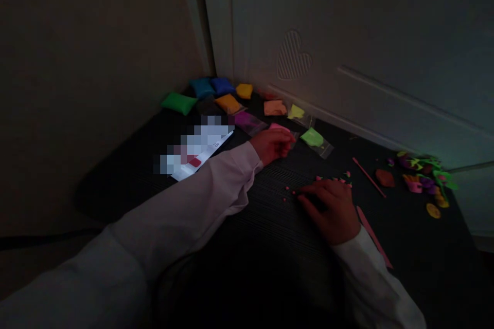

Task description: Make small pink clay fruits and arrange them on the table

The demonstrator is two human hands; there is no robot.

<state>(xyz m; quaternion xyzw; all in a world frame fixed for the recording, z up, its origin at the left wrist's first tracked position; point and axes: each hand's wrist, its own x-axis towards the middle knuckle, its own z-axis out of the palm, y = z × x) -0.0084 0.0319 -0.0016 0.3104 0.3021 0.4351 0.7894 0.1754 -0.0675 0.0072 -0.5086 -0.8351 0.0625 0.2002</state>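
Note:
My left hand (271,147) reaches across the dark table, its fingers curled beside a clear bag of pink clay (279,127) that it partly covers. Whether anything is between those fingertips is too dark to see. My right hand (332,209) rests closer to me, thumb and forefinger drawn together at small pink clay balls (287,188). One ball lies right at these fingertips; what they pinch, if anything, is not clear. Several small pink-and-green clay pieces (348,175) sit just behind the right hand, partly hidden by it.
A lit phone (195,163) lies left of my left forearm. Bags of coloured clay, including green (179,103) and light green (313,138), line the back. At right are a thin pink stick (369,178), a flat pink tool (375,239), a reddish-brown lump (385,178) and colourful clay figures (428,180).

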